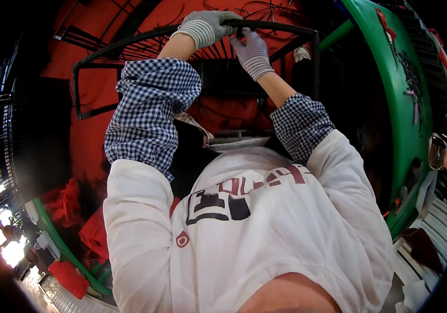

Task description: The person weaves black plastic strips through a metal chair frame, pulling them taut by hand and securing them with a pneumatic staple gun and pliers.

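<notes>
Up at the top of the view, the left hand (206,25) in its grey knit glove is clenched over the curved top bar of the black metal frame (129,46), while the right hand (253,51) pinches a spot on the same bar just beside it. The frame stands against red fabric (98,94), with a green rail (408,104) to the right. Judging by this, the work looks mid-way: both hands are busy at one point, and I cannot tell what is already fastened.

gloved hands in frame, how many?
2. The left hand wraps over the curved top bar of the black metal frame; the right hand pinches the same bar just beside it. No other hands show, though the dark edges could hide some.
</notes>
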{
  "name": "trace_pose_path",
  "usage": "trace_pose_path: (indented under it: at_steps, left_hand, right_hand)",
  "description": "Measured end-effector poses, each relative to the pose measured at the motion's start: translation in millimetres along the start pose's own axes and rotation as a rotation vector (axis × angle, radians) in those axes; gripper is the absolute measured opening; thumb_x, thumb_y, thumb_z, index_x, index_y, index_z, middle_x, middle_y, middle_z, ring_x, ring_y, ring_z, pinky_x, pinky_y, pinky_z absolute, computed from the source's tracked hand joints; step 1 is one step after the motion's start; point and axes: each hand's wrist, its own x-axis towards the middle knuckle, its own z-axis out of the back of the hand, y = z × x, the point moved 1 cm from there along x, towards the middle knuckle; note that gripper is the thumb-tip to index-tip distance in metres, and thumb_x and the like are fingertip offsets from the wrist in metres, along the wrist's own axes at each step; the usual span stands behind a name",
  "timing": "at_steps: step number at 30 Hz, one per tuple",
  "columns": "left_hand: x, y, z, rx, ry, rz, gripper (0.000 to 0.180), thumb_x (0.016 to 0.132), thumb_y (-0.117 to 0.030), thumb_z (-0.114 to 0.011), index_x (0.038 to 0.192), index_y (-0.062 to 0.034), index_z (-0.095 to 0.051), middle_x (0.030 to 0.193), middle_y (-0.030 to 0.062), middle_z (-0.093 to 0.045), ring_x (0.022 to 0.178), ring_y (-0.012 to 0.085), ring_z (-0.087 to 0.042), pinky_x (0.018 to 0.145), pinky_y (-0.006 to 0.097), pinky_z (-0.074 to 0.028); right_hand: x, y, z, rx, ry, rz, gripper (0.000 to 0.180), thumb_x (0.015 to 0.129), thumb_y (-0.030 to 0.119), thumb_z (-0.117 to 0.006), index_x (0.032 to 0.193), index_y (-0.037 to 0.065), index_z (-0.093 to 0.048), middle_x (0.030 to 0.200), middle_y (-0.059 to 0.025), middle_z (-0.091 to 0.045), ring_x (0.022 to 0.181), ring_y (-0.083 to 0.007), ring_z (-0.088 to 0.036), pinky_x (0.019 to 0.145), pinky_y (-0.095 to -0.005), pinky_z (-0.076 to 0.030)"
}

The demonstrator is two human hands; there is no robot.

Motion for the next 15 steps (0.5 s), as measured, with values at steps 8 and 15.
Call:
trace_pose_path:
  at_steps: [8, 15]
  left_hand:
    - [-13, -26, 35, -0.191, 0.266, 0.315, 0.036, 0.1, -0.034, -0.053, 0.135, -0.0254, -0.059, 0.117, 0.0082, -0.07, 0.094, 0.026, -0.068, 0.084, 0.042, -0.055]
    - [2, 3, 23, -0.049, -0.064, 0.105, 0.039, 0.094, -0.037, -0.061, 0.132, -0.0281, -0.061, 0.121, 0.0053, -0.061, 0.096, 0.0274, -0.064, 0.087, 0.04, -0.053]
  right_hand:
    - [-23, 0, 14, 0.029, -0.085, 0.045, 0.024, 0.096, 0.029, -0.057, 0.103, 0.009, -0.068, 0.087, -0.0176, -0.069, 0.083, -0.0364, -0.067, 0.075, -0.045, -0.054]
    - [-114, 28, 78, 0.223, 0.342, 0.162, 0.013, 0.095, 0.017, -0.059, 0.093, 0.004, -0.06, 0.073, -0.0135, -0.064, 0.065, -0.0308, -0.064, 0.06, -0.0359, -0.05]
